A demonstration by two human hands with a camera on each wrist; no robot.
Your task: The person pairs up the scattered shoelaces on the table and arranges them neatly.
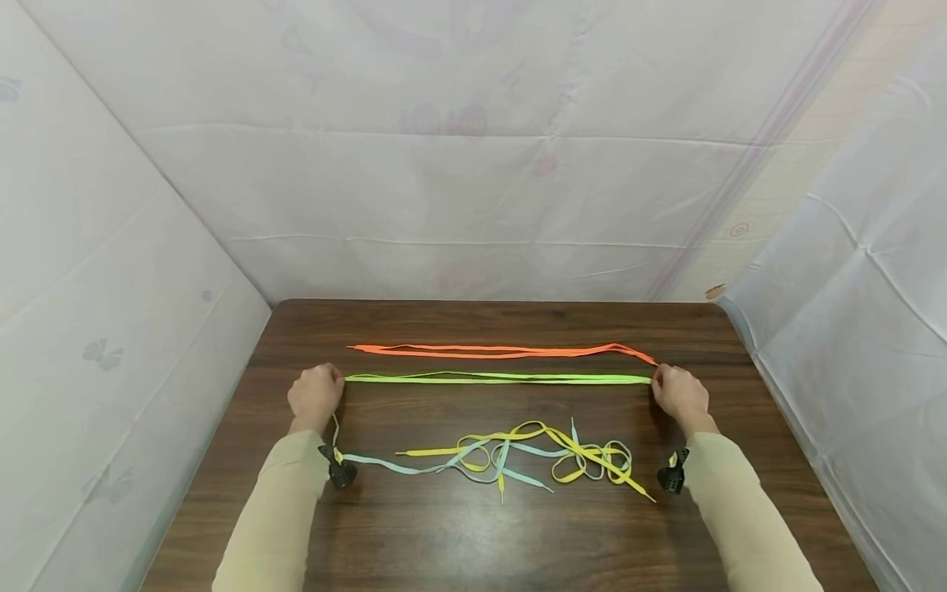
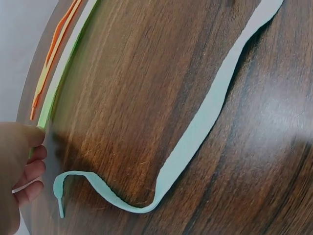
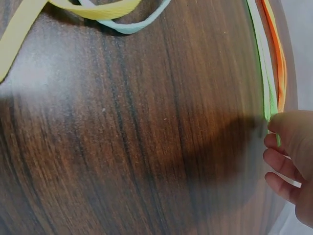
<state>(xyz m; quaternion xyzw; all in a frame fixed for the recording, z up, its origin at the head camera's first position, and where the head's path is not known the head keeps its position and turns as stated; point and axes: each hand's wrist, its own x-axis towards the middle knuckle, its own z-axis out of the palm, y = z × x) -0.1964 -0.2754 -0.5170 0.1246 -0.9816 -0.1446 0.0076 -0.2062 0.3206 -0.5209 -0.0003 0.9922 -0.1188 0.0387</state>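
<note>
A lime-green shoelace (image 1: 488,379), folded into several strands, stretches straight across the table between both hands. My left hand (image 1: 316,393) pinches its left end between thumb and forefinger. At the other end, my right hand (image 1: 679,391) pinches the green lace, with a short bit poking out below the fingers in the right wrist view. Just behind lies an orange shoelace (image 1: 473,352), also folded lengthwise; its right end reaches the right hand's knuckles. Nearer the body, a yellow shoelace (image 1: 429,451) and a pale blue shoelace (image 1: 388,467) lie loosely tangled.
The dark wood-grain table (image 1: 473,543) meets pale sheet-covered walls at its back and sides. A blue lace end (image 2: 61,205) curls beneath the left wrist, close to the wrist camera (image 1: 342,470). Another wrist camera (image 1: 672,473) hangs under the right wrist.
</note>
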